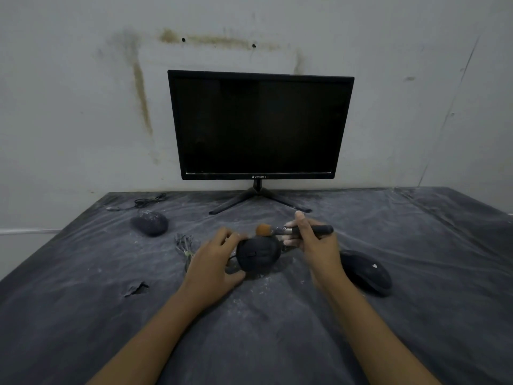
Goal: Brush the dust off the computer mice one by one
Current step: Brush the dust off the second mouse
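While the bench point(277, 329) lies under slack, dusty plastic, we risk the sheet sliding and dust resettling on the cleaned-looking right mouse point(366, 272). Our left hand point(215, 266) curls loosely around the middle mouse point(258, 254) at bench centre; its long axis seems to run left-right, though its front is hard to tell. A weak hold could let it swivel. Our right hand point(311, 240) pinches the brush point(288, 230), bristles pointing left above the mouse.
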